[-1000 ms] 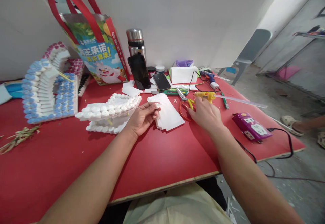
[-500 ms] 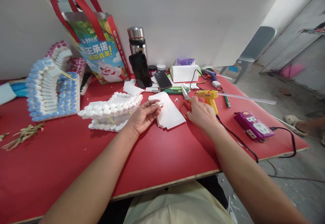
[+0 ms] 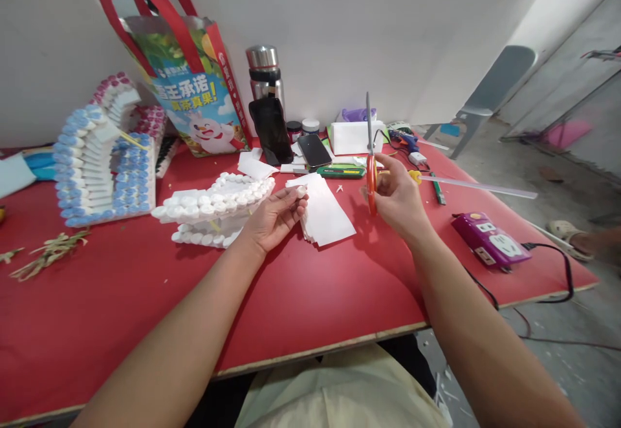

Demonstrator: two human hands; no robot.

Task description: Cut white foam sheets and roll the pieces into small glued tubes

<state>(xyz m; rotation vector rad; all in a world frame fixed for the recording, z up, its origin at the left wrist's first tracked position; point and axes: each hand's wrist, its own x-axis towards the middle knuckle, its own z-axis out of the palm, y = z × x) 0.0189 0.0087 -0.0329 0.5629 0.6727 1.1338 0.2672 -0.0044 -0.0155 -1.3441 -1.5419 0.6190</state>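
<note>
My left hand is closed in a pinch on a small white piece, whose exact kind is too small to make out. Just right of it lies a stack of white paper. My right hand grips a pair of scissors by the orange handles, blades pointing up, raised above the table. Behind that hand, mostly hidden, is a yellow glue gun with a long clear glue stick. Left of my left hand stands a curved model edged with white puffs.
Blue and pink puffed models and a printed bag stand at the left. A thermos, a black phone and a green cutter are at the back. A purple power strip with its cord sits near the right edge.
My right hand has lifted the scissors off the table, turning their blades upright. My left hand keeps its pinch on the small white piece, which has turned slightly.
</note>
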